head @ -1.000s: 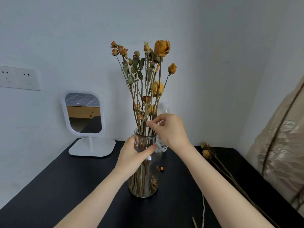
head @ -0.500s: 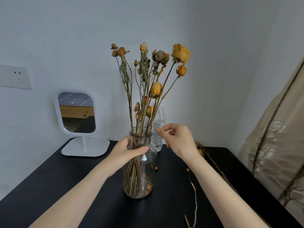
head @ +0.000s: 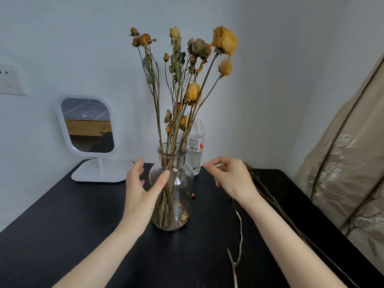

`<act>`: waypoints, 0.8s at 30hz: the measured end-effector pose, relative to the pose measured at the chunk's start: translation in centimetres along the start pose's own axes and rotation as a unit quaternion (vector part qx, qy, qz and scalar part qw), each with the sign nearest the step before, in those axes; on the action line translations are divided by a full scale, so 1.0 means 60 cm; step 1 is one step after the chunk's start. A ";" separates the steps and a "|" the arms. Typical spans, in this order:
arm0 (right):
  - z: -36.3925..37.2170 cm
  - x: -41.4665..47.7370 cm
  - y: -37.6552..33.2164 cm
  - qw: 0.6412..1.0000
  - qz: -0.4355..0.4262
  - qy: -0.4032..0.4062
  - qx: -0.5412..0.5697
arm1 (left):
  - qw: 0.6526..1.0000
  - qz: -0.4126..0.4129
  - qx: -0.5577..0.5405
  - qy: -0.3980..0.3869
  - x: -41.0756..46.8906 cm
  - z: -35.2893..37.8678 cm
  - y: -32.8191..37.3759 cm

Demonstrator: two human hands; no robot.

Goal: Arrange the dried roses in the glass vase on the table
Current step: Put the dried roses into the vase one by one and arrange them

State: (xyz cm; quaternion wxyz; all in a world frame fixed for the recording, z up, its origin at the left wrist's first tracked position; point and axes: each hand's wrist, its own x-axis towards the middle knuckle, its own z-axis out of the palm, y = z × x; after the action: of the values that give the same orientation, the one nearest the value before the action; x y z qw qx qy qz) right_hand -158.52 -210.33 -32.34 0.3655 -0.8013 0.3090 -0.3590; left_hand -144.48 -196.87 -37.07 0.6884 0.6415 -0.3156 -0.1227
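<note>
Vase [head: 181, 204] btwn L fingers [head: 138, 166], R fingers [head: 210, 164]

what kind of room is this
Likely a bedroom or dorm room: a vanity mirror on the black table reflects what looks like a wooden bed frame, and a patterned curtain hangs at right.

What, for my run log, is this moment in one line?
left hand: open at glass vase | right hand: open, empty | dried roses: upright in vase | loose stems: on table
</note>
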 end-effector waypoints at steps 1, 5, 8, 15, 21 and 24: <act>-0.006 -0.005 0.013 1.000 0.011 0.002 -0.003 | 0.998 0.020 -0.011 0.059 -0.021 0.001 -0.004; -0.040 -0.031 0.071 0.997 0.066 0.010 -0.027 | 0.993 0.109 0.007 0.033 -0.110 0.015 -0.025; -0.074 -0.060 0.116 0.992 0.113 0.020 -0.060 | 0.982 0.119 0.088 -0.118 -0.147 0.045 -0.033; -0.141 -0.114 0.185 0.962 0.208 0.011 -0.175 | 0.896 0.044 0.326 -0.297 -0.117 0.182 -0.040; -0.141 -0.125 0.204 0.930 0.258 -0.088 -0.248 | 0.799 -0.011 0.499 -0.335 -0.093 0.265 -0.052; -0.131 -0.122 0.205 0.920 0.264 -0.105 -0.269 | 0.793 -0.021 0.505 -0.342 -0.090 0.280 -0.052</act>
State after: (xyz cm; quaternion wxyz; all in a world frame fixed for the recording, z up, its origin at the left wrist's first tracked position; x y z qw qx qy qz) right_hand -171.70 -214.30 -41.11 0.2479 -0.7918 0.5542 -0.0663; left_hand -157.83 -207.74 -41.92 0.1115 0.8206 -0.5336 -0.1718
